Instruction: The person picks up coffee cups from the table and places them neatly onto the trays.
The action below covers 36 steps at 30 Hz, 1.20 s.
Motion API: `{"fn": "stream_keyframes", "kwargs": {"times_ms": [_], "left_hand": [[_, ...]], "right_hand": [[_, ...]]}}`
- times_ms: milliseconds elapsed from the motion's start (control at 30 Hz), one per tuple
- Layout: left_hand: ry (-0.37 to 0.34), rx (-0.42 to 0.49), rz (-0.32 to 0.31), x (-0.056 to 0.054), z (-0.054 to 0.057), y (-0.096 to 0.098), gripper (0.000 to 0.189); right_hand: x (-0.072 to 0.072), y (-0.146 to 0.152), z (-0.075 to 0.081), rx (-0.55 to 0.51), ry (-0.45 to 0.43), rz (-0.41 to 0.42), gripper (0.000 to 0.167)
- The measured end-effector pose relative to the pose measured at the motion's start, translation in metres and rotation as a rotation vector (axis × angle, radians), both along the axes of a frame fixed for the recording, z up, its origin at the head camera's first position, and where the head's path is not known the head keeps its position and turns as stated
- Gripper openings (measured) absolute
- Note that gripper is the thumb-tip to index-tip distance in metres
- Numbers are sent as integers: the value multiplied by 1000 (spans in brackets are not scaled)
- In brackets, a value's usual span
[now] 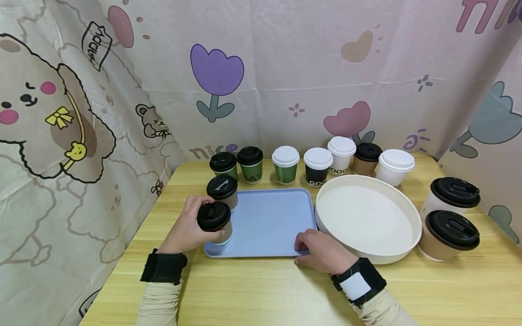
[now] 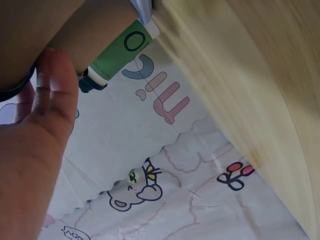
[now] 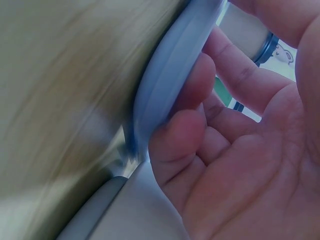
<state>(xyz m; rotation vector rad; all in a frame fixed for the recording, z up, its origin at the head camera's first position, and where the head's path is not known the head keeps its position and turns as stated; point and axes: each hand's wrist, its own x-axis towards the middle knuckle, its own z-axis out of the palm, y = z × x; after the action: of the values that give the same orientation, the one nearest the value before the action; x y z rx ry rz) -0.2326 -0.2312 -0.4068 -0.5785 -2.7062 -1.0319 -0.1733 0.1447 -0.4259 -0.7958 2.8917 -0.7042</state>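
Observation:
My left hand grips a light brown paper cup with a black lid, fingers and thumb round its side. This cup is upright at the front left of a blue tray; whether its base touches the tray I cannot tell. Just behind it stands another brown cup with a black lid, at the tray's left edge. My right hand holds the tray's front right corner, its fingers curled at the rim. In the right wrist view the fingertips touch the tray's side.
Right of the tray sits a round white dish. Green cups and several white-lidded cups line the back of the wooden table. Two larger black-lidded cups stand at the right. A printed cloth hangs behind.

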Motion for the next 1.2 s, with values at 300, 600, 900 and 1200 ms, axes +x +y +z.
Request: {"fn": "stream_keyframes", "kwargs": {"times_ms": [300, 600, 900, 1200], "left_hand": [[-28, -7, 15, 1, 0, 2, 89], [-52, -5, 10, 1, 0, 3, 88], [-64, -12, 10, 1, 1, 3, 89], [-43, -20, -2, 1, 1, 1, 91]], "right_hand": [[0, 1, 0, -4, 4, 7, 21], [0, 1, 0, -9, 12, 16, 21], [0, 0, 0, -4, 2, 4, 22], [-1, -1, 0, -9, -1, 0, 22]]}}
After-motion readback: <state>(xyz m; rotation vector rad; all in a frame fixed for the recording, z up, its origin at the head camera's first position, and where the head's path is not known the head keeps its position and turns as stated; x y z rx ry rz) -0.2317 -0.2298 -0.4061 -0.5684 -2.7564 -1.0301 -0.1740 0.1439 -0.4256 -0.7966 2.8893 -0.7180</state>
